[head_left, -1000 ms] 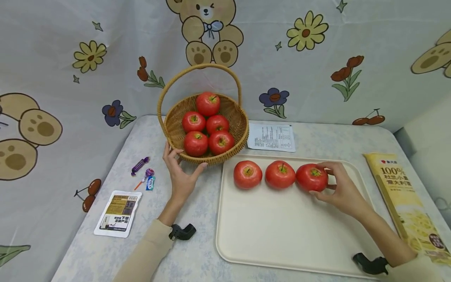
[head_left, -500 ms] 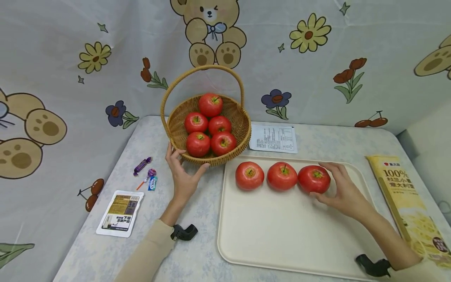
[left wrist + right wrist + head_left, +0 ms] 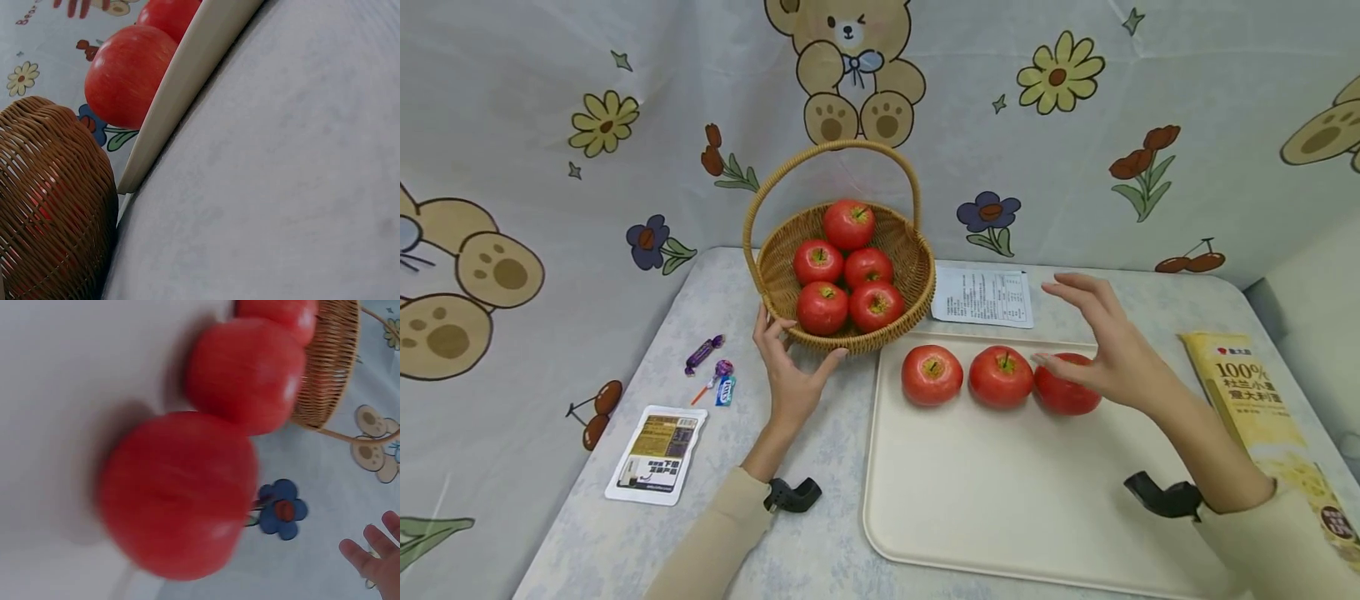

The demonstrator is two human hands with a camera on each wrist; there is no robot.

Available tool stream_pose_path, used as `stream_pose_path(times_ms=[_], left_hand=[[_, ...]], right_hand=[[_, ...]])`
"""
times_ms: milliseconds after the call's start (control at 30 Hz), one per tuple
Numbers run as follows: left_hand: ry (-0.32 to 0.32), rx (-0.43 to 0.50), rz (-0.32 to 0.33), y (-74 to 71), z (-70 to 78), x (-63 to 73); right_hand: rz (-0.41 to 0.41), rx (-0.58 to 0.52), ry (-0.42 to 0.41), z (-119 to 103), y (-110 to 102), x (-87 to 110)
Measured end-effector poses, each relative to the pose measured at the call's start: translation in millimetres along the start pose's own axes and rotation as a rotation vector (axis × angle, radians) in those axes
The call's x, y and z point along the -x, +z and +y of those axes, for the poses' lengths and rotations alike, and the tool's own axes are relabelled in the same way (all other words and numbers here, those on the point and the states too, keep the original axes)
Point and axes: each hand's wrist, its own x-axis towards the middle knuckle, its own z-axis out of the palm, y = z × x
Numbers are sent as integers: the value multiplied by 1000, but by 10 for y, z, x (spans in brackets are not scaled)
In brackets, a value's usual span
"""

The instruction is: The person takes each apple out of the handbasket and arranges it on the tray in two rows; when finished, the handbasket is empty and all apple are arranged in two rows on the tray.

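A wicker basket [image 3: 917, 283] with a tall handle holds several red apples [image 3: 822, 307] at the back of the table. My left hand [image 3: 792, 387] grips its front left side, thumb below the rim and fingers at the rim's left. Three more red apples stand in a row along the far side of a cream tray [image 3: 985, 492]: a left one [image 3: 931, 374], a middle one [image 3: 1001, 377] and a right one [image 3: 1066, 398]. Over the right apple hovers my right hand [image 3: 1116, 354], fingers spread and holding nothing; its thumb overlaps that apple in the head view.
A silver printed packet [image 3: 983, 296] lies behind the tray. To the right is a yellow pasta packet [image 3: 1247, 400]. Left of the basket lie a purple-wrapped candy [image 3: 703, 354], a lollipop [image 3: 723, 367], a small blue candy [image 3: 724, 390] and a white-edged pouch [image 3: 657, 454].
My right hand has let go of the right apple and lifted up and away from it, fingers opening. The apple stays on the tray. My left hand keeps its place at the basket.
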Motion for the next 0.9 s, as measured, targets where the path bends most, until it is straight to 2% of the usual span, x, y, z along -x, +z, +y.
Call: stream_pose_path(times_ms=[167, 533, 700, 900], left_hand=[[16, -5, 6, -6, 3, -16], [37, -12, 74, 0, 11, -18], [46, -14, 90, -11, 14, -25], [47, -22, 84, -9, 22, -32]], right_hand=[[4, -25, -78, -175, 45, -399], [-61, -125, -271, -485, 451, -1216], [-122, -174, -272, -585, 618, -1592], [-219, -151, -264, -593, 823, -2009]])
